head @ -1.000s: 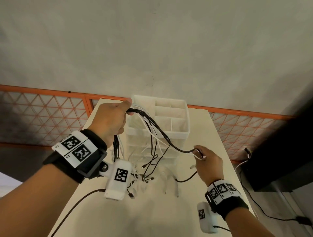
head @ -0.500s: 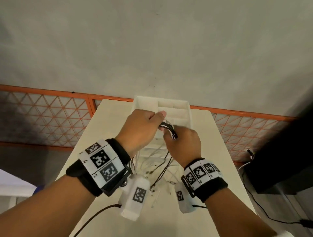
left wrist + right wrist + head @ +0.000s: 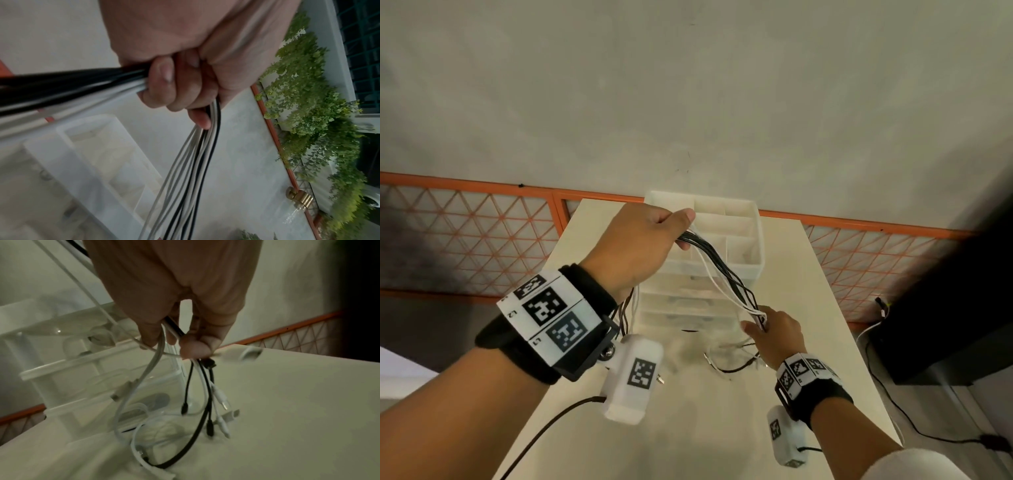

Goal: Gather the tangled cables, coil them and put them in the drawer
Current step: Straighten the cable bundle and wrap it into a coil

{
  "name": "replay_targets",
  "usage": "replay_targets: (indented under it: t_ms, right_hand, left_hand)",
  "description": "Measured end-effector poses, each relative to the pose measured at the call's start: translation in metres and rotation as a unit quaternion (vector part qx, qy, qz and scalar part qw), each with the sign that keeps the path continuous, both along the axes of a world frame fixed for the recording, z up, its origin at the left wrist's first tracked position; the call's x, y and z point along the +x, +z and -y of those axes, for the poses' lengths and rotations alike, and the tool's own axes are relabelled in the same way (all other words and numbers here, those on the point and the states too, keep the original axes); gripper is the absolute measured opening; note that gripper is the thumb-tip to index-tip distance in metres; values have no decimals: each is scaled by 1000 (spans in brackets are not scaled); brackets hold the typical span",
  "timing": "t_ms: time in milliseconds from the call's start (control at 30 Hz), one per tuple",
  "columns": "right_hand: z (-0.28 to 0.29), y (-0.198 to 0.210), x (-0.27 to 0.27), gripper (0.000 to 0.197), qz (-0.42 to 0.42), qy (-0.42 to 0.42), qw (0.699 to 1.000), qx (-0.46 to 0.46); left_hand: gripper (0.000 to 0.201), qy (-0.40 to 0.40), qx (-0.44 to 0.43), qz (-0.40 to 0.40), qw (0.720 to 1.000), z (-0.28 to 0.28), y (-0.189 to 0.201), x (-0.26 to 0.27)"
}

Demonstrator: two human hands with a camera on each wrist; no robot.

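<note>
A bundle of black and white cables (image 3: 726, 274) stretches between my two hands above the table. My left hand (image 3: 643, 240) is raised over the white drawer unit (image 3: 751, 246) and grips the bundle in a fist (image 3: 185, 84), with more strands hanging below it (image 3: 193, 162). My right hand (image 3: 770, 325) is lower and to the right, in front of the drawers, and pinches the cables (image 3: 185, 337) between thumb and fingers. Loose ends with plugs (image 3: 209, 410) dangle from it onto the table (image 3: 705, 428).
The drawer unit has an open compartmented tray on top and stacked translucent drawers (image 3: 688, 308) below. An orange lattice railing (image 3: 482, 240) runs behind the table. A dark box (image 3: 945, 325) with cords stands at the right, off the table. Green plants (image 3: 308, 97) lie beyond the railing.
My hands were together at the bundle half a second ago. The right hand has slid down and to the right along the cables, pulling them taut, while the left hand stays raised.
</note>
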State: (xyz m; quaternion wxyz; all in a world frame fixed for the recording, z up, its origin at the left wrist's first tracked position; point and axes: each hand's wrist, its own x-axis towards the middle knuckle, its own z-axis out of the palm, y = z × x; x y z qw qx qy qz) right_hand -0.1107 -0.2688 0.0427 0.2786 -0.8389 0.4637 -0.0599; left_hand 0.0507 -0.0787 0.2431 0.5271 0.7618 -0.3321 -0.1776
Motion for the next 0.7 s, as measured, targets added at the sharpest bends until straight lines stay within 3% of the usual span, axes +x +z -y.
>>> replay_targets:
  t_ms: [67,233,333,400,467,567,700]
  right_hand:
    - [-1,2,-4,41,18,-3,1000,7]
    - [-11,45,-3,20,221,-17,974,33]
    - [-8,61,-5,9,261,-7,964,50]
    - [-2,59,-7,25,212,17,977,-24]
    - [0,51,-9,42,105,49,990,-78]
    - [-1,26,-23,52,-52,18,998,-44]
    - [-6,3,-42,41,-141,-45,989,7]
  left_hand:
    - [47,6,-8,-11,1000,1,-1,3]
    - [47,47,-9,-35,998,4,-14,12]
    - [47,75,-17,-63,995,6,-24,15]
    - [47,90,-30,-70,993,8,-28,14]
    - [47,105,-50,-74,990,8,-27,14]
    - [49,111,-86,-82,987,6,-16,20]
    - [54,70,-83,-88,990,2,-6,23]
